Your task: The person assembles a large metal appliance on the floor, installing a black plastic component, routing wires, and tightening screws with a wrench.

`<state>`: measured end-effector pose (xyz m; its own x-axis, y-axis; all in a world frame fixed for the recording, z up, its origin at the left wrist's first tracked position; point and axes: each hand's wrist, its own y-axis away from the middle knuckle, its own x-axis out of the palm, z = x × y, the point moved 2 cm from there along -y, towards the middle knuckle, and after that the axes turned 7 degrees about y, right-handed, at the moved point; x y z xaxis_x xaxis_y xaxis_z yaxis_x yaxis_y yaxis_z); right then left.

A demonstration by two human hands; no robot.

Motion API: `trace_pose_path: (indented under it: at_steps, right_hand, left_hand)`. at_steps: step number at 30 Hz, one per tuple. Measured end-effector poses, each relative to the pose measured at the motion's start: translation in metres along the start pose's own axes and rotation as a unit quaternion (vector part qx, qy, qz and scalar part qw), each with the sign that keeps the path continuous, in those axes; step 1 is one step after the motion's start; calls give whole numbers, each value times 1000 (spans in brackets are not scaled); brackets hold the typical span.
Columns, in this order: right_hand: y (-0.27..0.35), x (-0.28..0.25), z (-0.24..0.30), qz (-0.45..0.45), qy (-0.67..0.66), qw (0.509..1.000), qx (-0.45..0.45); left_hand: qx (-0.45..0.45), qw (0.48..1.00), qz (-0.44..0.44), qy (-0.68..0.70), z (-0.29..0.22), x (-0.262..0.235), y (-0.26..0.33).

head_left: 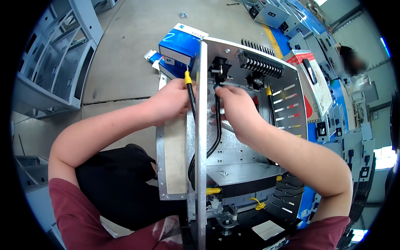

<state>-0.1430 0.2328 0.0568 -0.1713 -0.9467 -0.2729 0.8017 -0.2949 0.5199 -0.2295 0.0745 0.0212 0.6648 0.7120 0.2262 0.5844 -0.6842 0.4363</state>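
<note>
A grey metal electrical enclosure [202,137] stands open in front of me. Inside it, my right hand [237,106] pinches the top of a black cable [219,121] just below a black terminal mount [220,68]. This cable curves down toward the enclosure's lower part. Left of the side wall, my left hand [177,100] is closed with its fingers curled; what they hold, if anything, is hidden. A second black cable, ending in a yellow sleeve [188,77], runs upright between that hand and the wall. Another yellow-sleeved cable [270,98] stands near the right inner wall.
Blue-and-white boxes [179,43] sit beyond my left hand. A black ribbed terminal strip [262,64] is on the far panel. Nearer me are a metal shelf [237,174] and a yellow wire bundle [259,204]. Grey cabinet frames [62,54] stand at left; a person [352,60] is at far right.
</note>
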Motion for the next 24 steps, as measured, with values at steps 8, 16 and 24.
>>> trace_pose_path:
  at_steps: [8,16,24]
  right_hand:
    - [6,-1,6,45,192,980,31]
    - [-3,2,8,28,-89,995,-20]
    - [-10,-6,7,28,-140,990,-1]
  left_hand:
    - [-27,981,85,172,16,-20,8]
    - [-31,992,34,119,12,-10,-1]
    - [-15,997,-1,75,5,-5,-3]
